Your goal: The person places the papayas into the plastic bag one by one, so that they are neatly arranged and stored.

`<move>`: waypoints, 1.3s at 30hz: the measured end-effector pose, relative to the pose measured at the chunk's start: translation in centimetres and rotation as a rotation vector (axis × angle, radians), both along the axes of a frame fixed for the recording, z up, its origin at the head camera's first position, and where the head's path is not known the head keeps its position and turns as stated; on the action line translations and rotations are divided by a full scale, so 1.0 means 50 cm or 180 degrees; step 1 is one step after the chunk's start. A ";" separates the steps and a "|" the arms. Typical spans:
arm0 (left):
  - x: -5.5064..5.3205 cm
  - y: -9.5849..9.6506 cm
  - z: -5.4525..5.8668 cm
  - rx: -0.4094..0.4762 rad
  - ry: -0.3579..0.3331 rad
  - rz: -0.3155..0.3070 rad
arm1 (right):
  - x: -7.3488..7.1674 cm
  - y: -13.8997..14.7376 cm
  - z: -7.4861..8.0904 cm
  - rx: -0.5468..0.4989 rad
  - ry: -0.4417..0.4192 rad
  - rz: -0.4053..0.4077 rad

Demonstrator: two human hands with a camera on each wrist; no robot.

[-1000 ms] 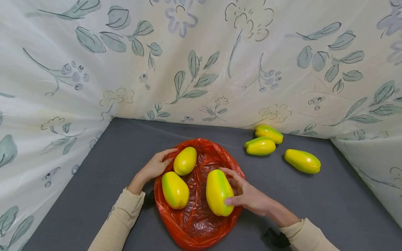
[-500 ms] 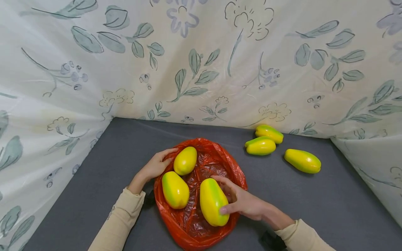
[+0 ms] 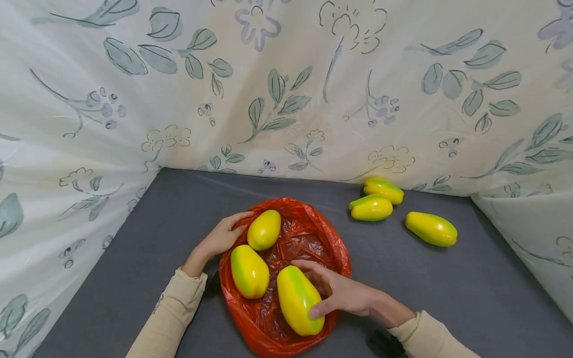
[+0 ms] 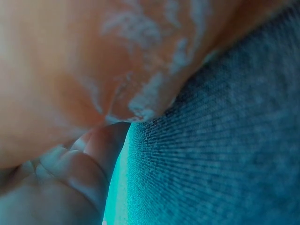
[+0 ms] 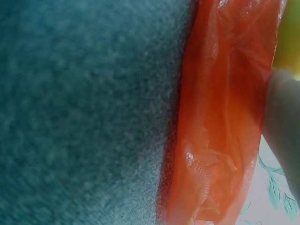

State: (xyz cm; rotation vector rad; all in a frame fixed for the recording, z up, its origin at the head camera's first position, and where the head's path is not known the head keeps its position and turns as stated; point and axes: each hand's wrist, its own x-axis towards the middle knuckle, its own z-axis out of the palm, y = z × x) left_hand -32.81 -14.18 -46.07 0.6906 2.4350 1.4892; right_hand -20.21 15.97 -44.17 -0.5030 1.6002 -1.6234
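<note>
A red plastic bag [image 3: 291, 233] lies spread wide on the dark grey table, its rim rolled into a ring. My right hand [image 3: 342, 291] holds a yellow-green papaya [image 3: 297, 301] over the bag's front right part, thumb on the near side and fingers behind. In the right wrist view, the bag's red side wall [image 5: 220, 117] stands beside part of that hand. At the bag's left rim, my left hand [image 3: 224, 232] grips the plastic. Two papayas rest inside on the left: an upper one [image 3: 264, 229] beside my left fingers and a lower one [image 3: 249, 271].
Outside the bag, at the back right, lie three more papayas: one against the cloth [image 3: 383, 191], one just in front of it [image 3: 371, 208], and one farther right [image 3: 431, 229]. Floral cloth [image 3: 277, 114] hangs along the back and both sides of the grey table [image 3: 165, 214].
My right hand has moved left and toward me, carrying the papaya deeper over the front of the bag. The left hand and the other papayas have stayed in place.
</note>
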 end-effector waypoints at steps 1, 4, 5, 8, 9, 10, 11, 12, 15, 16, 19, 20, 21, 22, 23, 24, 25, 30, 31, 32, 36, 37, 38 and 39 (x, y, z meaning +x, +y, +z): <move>0.000 0.000 0.000 0.0007 -0.0006 0.0004 | 0.000 0.000 0.000 0.0009 -0.0009 0.0017; 0.000 0.000 0.001 0.0010 -0.0009 -0.0005 | -0.001 -0.002 0.000 0.0055 -0.0014 0.0067; 0.000 0.000 0.001 0.0017 -0.0023 0.0000 | -0.002 -0.003 -0.001 0.0067 -0.0020 0.0083; 0.001 0.000 0.001 0.0036 -0.0059 -0.0004 | -0.003 -0.006 -0.002 0.0096 -0.0032 0.0151; 0.001 0.000 0.001 0.0046 -0.0062 -0.0011 | -0.003 -0.007 -0.002 0.0103 -0.0037 0.0175; 0.001 0.000 0.001 0.0049 -0.0061 -0.0019 | -0.004 -0.008 -0.002 0.0112 -0.0041 0.0200; 0.001 0.001 0.001 0.0056 -0.0060 -0.0026 | -0.004 -0.008 -0.002 0.0118 -0.0043 0.0234; 0.001 0.001 0.002 0.0064 -0.0062 -0.0026 | -0.004 -0.009 -0.002 0.0120 -0.0046 0.0269; 0.000 0.001 0.002 0.0066 -0.0046 -0.0024 | -0.005 -0.012 -0.003 0.0105 -0.0047 0.0365; -0.001 0.000 0.002 0.0057 -0.0035 -0.0026 | -0.006 -0.013 -0.003 0.0093 -0.0055 0.0404; -0.002 0.000 0.000 0.0046 -0.0006 -0.0027 | -0.007 -0.016 -0.004 0.0073 -0.0054 0.0504; -0.003 0.000 -0.001 0.0040 0.0003 -0.0030 | -0.008 -0.017 -0.004 0.0076 -0.0048 0.0531; -0.003 0.000 -0.001 0.0033 0.0013 -0.0034 | -0.009 -0.017 -0.004 0.0087 -0.0045 0.0559; -0.004 0.001 -0.002 0.0039 -0.0003 -0.0021 | -0.009 -0.018 -0.004 0.0105 -0.0027 0.0580; -0.004 0.001 -0.003 0.0034 0.0005 -0.0023 | -0.009 -0.019 -0.004 0.0122 -0.0008 0.0597; -0.005 0.001 -0.004 0.0032 -0.0008 -0.0014 | -0.009 -0.020 -0.004 0.0131 0.0008 0.0604; -0.005 0.001 -0.005 0.0023 0.0000 -0.0019 | -0.009 -0.021 -0.005 0.0127 0.0022 0.0618; -0.004 -0.001 -0.003 0.0016 -0.0004 -0.0019 | -0.008 -0.024 -0.006 0.0092 0.0038 0.0639; -0.004 -0.001 -0.002 0.0015 0.0002 -0.0022 | -0.008 -0.025 -0.006 0.0089 0.0032 0.0637; -0.003 -0.001 -0.002 0.0019 -0.0014 -0.0009 | -0.007 -0.025 -0.006 0.0091 0.0025 0.0627; -0.003 -0.001 -0.002 0.0015 -0.0017 -0.0002 | -0.004 -0.028 -0.005 0.0091 -0.0025 0.0534; -0.003 -0.001 -0.003 0.0009 -0.0016 0.0005 | -0.003 -0.028 -0.004 0.0088 -0.0040 0.0503; -0.003 -0.001 -0.003 0.0014 -0.0016 0.0002 | -0.002 -0.029 -0.004 0.0085 -0.0050 0.0471; -0.004 -0.001 -0.004 0.0016 -0.0006 -0.0009 | -0.001 -0.030 -0.003 0.0082 -0.0061 0.0439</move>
